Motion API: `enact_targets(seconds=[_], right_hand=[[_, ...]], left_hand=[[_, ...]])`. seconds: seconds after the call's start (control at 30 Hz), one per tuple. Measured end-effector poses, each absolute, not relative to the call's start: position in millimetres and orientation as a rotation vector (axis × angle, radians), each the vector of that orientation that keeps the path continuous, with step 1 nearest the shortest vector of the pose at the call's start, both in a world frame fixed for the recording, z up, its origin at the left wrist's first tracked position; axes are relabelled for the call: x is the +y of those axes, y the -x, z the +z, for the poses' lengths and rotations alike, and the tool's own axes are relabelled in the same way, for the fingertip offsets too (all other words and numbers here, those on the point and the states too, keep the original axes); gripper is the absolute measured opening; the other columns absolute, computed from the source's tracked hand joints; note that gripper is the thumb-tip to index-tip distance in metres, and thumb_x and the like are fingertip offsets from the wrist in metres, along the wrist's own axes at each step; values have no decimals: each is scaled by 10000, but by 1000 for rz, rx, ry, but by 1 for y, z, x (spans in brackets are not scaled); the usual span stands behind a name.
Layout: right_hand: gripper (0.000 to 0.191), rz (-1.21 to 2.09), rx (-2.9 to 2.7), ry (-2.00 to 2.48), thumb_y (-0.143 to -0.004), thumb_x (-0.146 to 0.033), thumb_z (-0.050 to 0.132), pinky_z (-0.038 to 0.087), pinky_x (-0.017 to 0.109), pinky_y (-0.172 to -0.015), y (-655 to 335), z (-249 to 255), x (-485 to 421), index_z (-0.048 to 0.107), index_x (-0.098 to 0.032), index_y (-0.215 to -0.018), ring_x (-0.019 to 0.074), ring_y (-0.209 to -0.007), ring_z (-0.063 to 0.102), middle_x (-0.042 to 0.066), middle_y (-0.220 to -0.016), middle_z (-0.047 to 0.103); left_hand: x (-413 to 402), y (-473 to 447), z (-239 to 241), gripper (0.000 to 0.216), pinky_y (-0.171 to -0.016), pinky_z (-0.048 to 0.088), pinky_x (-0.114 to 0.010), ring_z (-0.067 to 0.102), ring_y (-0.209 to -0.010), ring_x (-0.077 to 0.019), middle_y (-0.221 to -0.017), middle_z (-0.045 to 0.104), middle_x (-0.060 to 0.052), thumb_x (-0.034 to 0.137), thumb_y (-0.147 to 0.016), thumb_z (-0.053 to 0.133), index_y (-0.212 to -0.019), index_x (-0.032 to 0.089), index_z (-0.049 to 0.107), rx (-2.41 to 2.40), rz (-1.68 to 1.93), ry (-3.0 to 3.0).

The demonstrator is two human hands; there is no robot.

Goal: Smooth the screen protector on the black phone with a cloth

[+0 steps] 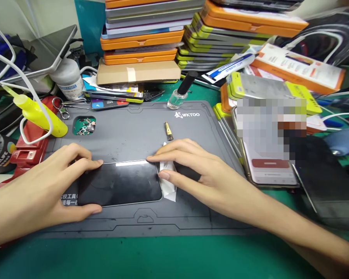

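Phone (119, 186) flat on mat (128, 135), black screen up. Our left hand (56, 178) half closed, holds it by both long edges. Our right hand (212, 176) loosely spread, fingertip on far right corner, grips nothing. We should press edges softly, evenly, keep phone flat. Grey mat lies on green table (133, 259); boxes (142, 40) piled behind.

On the left, a yellow bottle (43, 116) leaned near a big red thing (30, 153), with a grey jar (69, 77) behind it and a metal tool (65, 113) with 2 ring handles close by. At the back, a tall pile of orange boxes (142, 40) sat beside a pile of yellow and grey boxes (218, 44). A small clear bottle (177, 99) with a black cap was in front of them, and a phone (272, 172) with a lit screen was on the right.
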State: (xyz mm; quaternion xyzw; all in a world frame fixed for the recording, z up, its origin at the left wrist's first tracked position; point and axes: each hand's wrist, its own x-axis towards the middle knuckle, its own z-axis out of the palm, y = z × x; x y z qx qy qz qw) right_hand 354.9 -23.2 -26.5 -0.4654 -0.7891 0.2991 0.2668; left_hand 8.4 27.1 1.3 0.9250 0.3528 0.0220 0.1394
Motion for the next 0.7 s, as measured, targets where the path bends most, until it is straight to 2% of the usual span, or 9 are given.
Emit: enact_targets(seconds=[0.2,0.43,0.7], right_hand=[[285,764,-2158,1277,-1040,-413,721,538,499,-1044,-352,-28,-24,735,-262,-1280,304,-1220,674,97,-1257,756],[286,740,-2155,1285,-1040,-439,710,554,511,-1020,-351,-29,-24,743,-269,-1268,308,-1192,687,95,-1242,765],[253,740,-2115,1285,-1033,-409,727,541,505,-1031,-350,-30,-25,746,-263,-1239,299,-1183,689,84,-1219,770]], left_hand=[[27,-9,4,628,-973,612,-451,700,-1124,-304,-1337,627,-68,671,-923,718,-1441,331,612,988,113,-2687],[27,-12,4,600,-928,614,-438,708,-1098,-299,-1301,627,-77,679,-940,701,-1399,305,606,960,123,-2712],[27,-13,5,565,-969,572,-428,696,-1138,-322,-1296,629,-74,631,-950,697,-1398,302,595,984,87,-2670]])
